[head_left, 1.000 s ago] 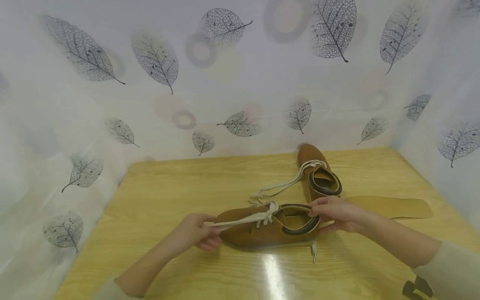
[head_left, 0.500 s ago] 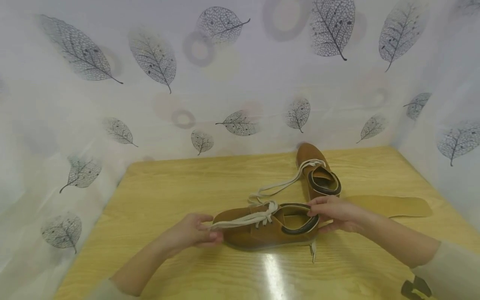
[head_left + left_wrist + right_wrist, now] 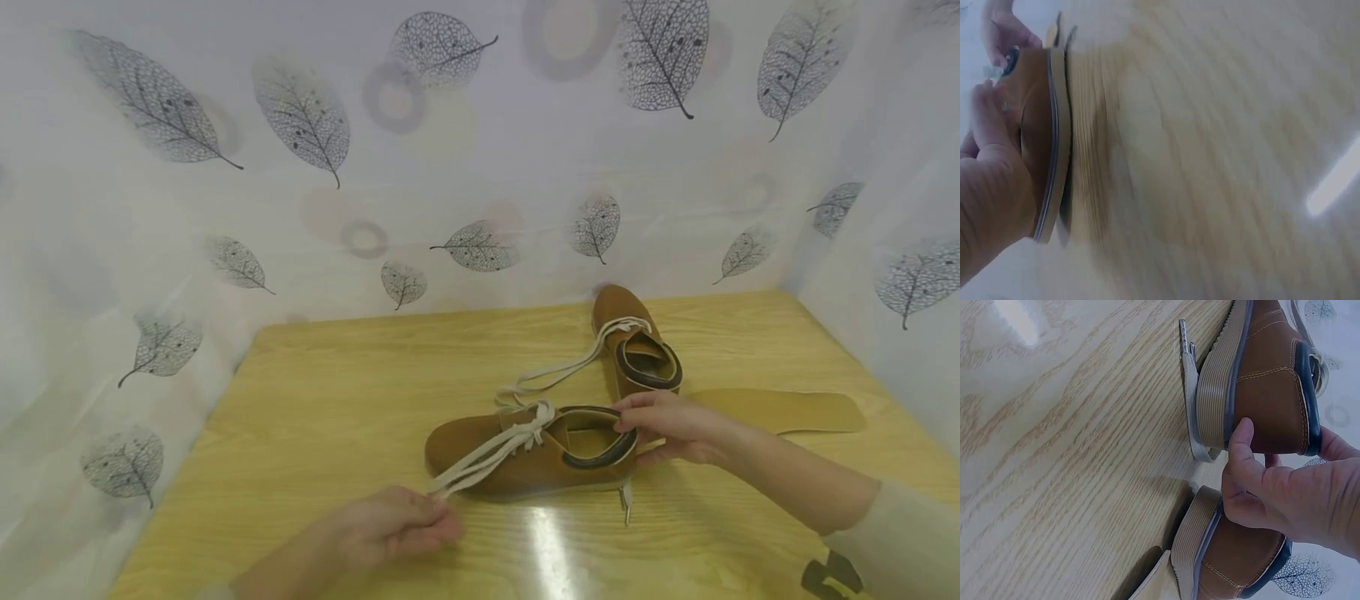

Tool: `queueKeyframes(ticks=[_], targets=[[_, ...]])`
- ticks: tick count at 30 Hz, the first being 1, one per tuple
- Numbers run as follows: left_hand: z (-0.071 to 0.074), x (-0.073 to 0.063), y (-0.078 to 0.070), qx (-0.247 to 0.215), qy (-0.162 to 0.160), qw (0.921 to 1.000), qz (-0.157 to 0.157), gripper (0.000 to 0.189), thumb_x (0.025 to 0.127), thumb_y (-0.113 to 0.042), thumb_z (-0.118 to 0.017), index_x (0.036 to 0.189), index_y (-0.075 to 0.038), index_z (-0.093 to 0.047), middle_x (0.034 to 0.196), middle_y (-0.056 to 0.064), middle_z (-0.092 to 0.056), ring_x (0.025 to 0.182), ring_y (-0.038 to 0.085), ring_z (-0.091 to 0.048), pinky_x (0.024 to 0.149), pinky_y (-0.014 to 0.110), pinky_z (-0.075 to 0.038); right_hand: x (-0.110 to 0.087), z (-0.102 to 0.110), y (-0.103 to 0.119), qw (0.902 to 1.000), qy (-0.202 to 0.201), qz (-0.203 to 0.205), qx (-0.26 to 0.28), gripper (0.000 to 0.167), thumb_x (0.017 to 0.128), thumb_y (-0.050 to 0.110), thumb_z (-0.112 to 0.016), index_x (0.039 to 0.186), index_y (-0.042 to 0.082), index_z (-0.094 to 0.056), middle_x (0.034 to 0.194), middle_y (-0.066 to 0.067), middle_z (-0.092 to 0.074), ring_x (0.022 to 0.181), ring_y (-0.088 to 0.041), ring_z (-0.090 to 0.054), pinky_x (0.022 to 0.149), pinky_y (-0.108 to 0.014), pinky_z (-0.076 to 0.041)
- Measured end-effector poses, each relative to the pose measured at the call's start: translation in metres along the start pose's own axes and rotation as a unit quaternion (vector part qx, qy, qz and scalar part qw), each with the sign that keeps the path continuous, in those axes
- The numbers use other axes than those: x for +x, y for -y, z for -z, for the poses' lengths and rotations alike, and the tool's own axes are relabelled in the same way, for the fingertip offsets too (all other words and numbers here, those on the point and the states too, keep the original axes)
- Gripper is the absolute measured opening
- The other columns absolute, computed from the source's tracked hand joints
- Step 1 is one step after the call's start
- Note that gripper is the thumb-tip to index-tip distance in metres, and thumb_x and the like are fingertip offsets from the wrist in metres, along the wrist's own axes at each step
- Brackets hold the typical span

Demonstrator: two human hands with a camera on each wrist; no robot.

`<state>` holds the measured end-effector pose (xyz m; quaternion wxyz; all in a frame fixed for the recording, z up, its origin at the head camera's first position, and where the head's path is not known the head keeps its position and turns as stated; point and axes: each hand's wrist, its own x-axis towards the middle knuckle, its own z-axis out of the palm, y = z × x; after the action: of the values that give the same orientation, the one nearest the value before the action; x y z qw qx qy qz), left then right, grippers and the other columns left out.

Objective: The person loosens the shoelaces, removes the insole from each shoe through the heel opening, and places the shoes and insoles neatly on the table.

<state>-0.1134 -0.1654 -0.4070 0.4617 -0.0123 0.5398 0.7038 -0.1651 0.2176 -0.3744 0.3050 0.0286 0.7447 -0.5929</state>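
Note:
A brown leather shoe [image 3: 461, 437] lies with its toe to the left, its cream lace [image 3: 487, 458] gathered in a knot over the tongue. My left hand [image 3: 397, 529] pinches the lace strands in front of the toe, pulling them taut toward the near side. At the heel, my right hand [image 3: 675, 425] grips the dark padded collar. The right wrist view shows the thumb against the brown heel leather [image 3: 1272, 412] and fingers over the rim. One lace tip [image 3: 1184, 337] hangs by the sole near the heel.
A second brown shoe [image 3: 618, 308] stands behind, its loose lace trailing left. To the right lies a flat tan insole [image 3: 795, 410]. A small dark object [image 3: 843, 571] sits by the right sleeve. Leaf-print cloth [image 3: 480, 167] encloses the wooden table [image 3: 337, 375].
My left hand has moved from in front of the toe toward the near side, swinging the lace strands down across the shoe's near edge. The right hand stays at the heel.

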Motion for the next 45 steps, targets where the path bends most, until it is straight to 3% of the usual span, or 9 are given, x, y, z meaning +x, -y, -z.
queueKeyframes(ticks=[4, 10, 15, 20, 25, 31, 34, 40, 45], targets=[[-0.005, 0.002, 0.001, -0.063, 0.062, 0.9959, -0.017, 0.032, 0.096, -0.017, -0.054, 0.122, 0.002, -0.055, 0.101, 0.003, -0.07, 0.094, 0.009, -0.068, 0.085, 0.017, -0.052, 0.0, 0.0, 0.0, 1.0, 0.001, 0.001, 0.0, 0.048, 0.087, 0.01, -0.055, 0.128, -0.011, -0.043, 0.09, 0.0, -0.051, 0.074, -0.013, -0.047, 0.079, -0.043, -0.055], [0.001, 0.011, 0.001, -0.003, 0.175, 0.9828, -0.058, 0.029, 0.1, -0.008, -0.04, 0.123, 0.004, -0.054, 0.108, 0.006, -0.07, 0.101, 0.015, -0.067, 0.09, 0.03, -0.053, 0.0, 0.0, 0.0, 1.0, 0.002, -0.001, 0.006, 0.049, 0.086, 0.01, -0.055, 0.129, -0.011, -0.042, 0.088, 0.0, -0.051, 0.075, -0.013, -0.048, 0.08, -0.044, -0.055], [-0.006, 0.019, 0.0, -0.024, 0.304, 0.9472, -0.098, 0.038, 0.103, -0.006, -0.026, 0.131, -0.006, -0.052, 0.121, 0.002, -0.065, 0.114, 0.017, -0.06, 0.102, 0.04, -0.043, -0.001, 0.0, 0.0, 1.0, 0.004, -0.002, 0.009, 0.05, 0.087, 0.01, -0.055, 0.13, -0.011, -0.041, 0.09, -0.001, -0.052, 0.077, -0.013, -0.05, 0.08, -0.045, -0.055], [-0.022, 0.031, -0.011, -0.173, 0.353, 0.8978, -0.199, 0.049, 0.105, -0.014, -0.01, 0.138, -0.009, -0.046, 0.137, 0.007, -0.052, 0.129, 0.019, -0.047, 0.113, 0.037, -0.027, 0.0, 0.001, -0.001, 1.0, 0.004, 0.0, 0.004, 0.05, 0.087, 0.01, -0.055, 0.129, -0.011, -0.042, 0.089, -0.001, -0.052, 0.075, -0.013, -0.047, 0.079, -0.044, -0.056], [-0.026, 0.041, -0.021, -0.316, 0.29, 0.8587, -0.281, 0.053, 0.105, -0.023, -0.008, 0.136, -0.006, -0.048, 0.139, 0.01, -0.049, 0.133, 0.02, -0.041, 0.116, 0.031, -0.016, -0.001, 0.002, -0.001, 1.0, 0.007, 0.002, 0.002, 0.049, 0.086, 0.01, -0.054, 0.129, -0.011, -0.042, 0.093, -0.002, -0.051, 0.077, -0.014, -0.047, 0.08, -0.044, -0.055], [-0.021, 0.037, -0.024, -0.19, 0.032, 0.9541, -0.229, 0.036, 0.104, -0.017, -0.03, 0.128, 0.003, -0.047, 0.123, 0.015, -0.062, 0.115, 0.023, -0.059, 0.106, 0.035, -0.041, 0.0, 0.001, -0.001, 1.0, 0.008, 0.003, 0.004, 0.049, 0.086, 0.01, -0.054, 0.129, -0.011, -0.042, 0.097, -0.003, -0.052, 0.084, -0.016, -0.051, 0.081, -0.045, -0.055], [-0.012, 0.036, -0.022, -0.092, -0.072, 0.9725, -0.202, 0.037, 0.104, -0.022, -0.034, 0.12, 0.007, -0.05, 0.115, 0.016, -0.065, 0.109, 0.025, -0.063, 0.099, 0.037, -0.048, 0.001, 0.001, 0.0, 1.0, 0.006, 0.003, 0.006, 0.051, 0.086, 0.01, -0.055, 0.13, -0.012, -0.041, 0.097, -0.003, -0.052, 0.086, -0.017, -0.053, 0.082, -0.047, -0.055], [-0.008, 0.037, -0.019, 0.0, -0.179, 0.9584, -0.222, 0.046, 0.104, -0.022, -0.028, 0.13, 0.013, -0.041, 0.131, 0.028, -0.051, 0.118, 0.03, -0.057, 0.097, 0.035, -0.049, 0.002, 0.002, -0.001, 0.9999, 0.008, 0.002, 0.006, 0.052, 0.087, 0.01, -0.054, 0.132, -0.011, -0.039, 0.095, -0.002, -0.051, 0.085, -0.016, -0.052, 0.083, -0.047, -0.054], [-0.025, 0.045, -0.03, -0.201, -0.137, 0.9249, -0.292, 0.047, 0.106, -0.022, -0.023, 0.146, 0.003, -0.021, 0.152, 0.02, -0.026, 0.137, 0.024, -0.035, 0.11, 0.029, -0.035, 0.001, 0.002, -0.002, 1.0, 0.009, 0.001, 0.003, 0.055, 0.086, 0.011, -0.055, 0.134, -0.012, -0.037, 0.098, -0.003, -0.05, 0.087, -0.016, -0.052, 0.082, -0.045, -0.054]])
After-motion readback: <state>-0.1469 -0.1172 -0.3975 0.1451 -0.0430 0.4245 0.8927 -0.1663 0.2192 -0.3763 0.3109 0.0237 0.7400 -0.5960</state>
